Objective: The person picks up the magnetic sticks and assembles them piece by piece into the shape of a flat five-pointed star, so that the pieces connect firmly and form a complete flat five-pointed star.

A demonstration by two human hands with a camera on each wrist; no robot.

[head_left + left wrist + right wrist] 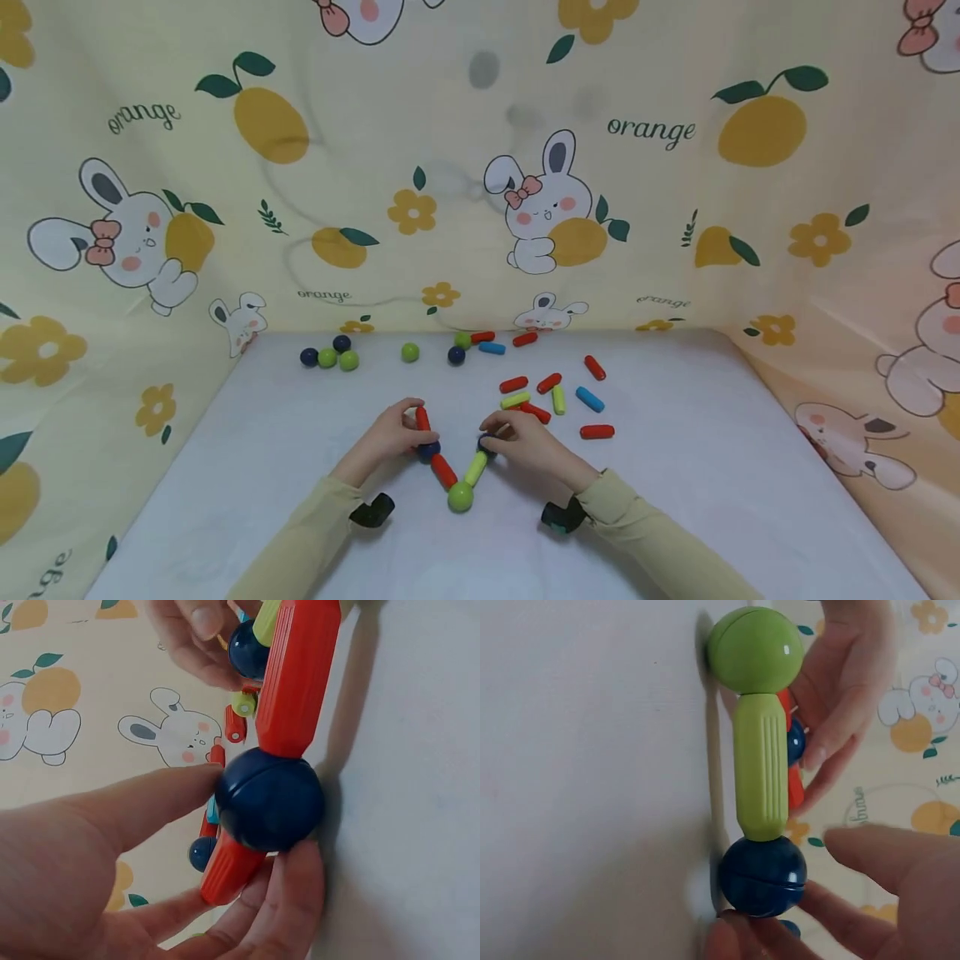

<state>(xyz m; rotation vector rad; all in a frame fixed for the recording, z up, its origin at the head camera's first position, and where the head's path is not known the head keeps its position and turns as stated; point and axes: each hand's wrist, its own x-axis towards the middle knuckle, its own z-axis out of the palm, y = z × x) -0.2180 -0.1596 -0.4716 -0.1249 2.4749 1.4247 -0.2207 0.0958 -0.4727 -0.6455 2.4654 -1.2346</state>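
"So, what does the head view give us?"

"A V of magnetic-looking pieces on a white tabletop (225, 467), with a green ball (461, 497) at its near point. On the left, a near red rod (444, 472) runs out to a left navy ball (429, 451), and a far red rod (422, 418) continues beyond. On the right, a lime rod (476, 469) leads to a right navy ball (485, 451)."

"And the hands?"

"The left hand (395, 433) is at the left branch, the right hand (525, 437) at the right. Loose balls (327, 357) lie far left, and loose rods (589, 398) to the right, behind a cloth printed with rabbits."

"Behind it?"

"No, in front; the printed cloth (450, 108) hangs at the far side."

"Now the left wrist view."

"The left hand clasps the left navy ball: thumb against one side, fingers round the other and along the far red rod, which touches the ball."

"Right wrist view?"

"The fingers bend round the right navy ball; the thumb stands slightly apart from it. The lime rod joins that ball to the green one."
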